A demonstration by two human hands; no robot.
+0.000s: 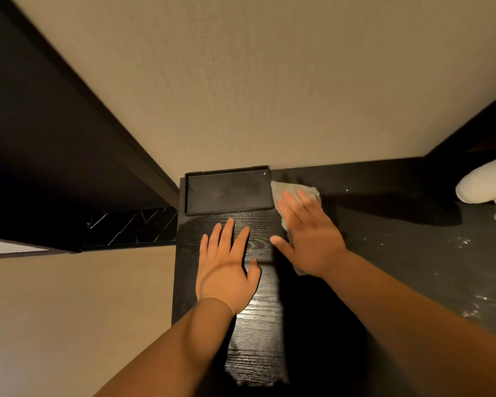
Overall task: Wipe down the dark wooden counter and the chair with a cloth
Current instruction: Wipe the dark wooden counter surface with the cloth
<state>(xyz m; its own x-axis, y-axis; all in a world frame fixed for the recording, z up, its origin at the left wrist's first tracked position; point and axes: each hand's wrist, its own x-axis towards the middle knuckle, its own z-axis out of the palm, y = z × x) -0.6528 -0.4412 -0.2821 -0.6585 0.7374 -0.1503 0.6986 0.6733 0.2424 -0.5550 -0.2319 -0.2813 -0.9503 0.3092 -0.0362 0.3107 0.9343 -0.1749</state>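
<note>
The right hand [312, 242] is lying flat on the grey cloth [284, 193], fingers straight and spread, pressing it onto the dark wooden counter [258, 325]; the cloth is sitting just beside the black tray [226, 191], near the wall [269, 96]; the left hand [226, 267] is resting flat on the counter too, fingers straight, holding nothing; a white thing [484, 184] is sitting well apart on the right.

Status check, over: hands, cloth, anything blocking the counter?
Left hand flat on counter, empty. Right hand pressing cloth flat. Black tray just left of cloth, in the way; white object far right.
</note>
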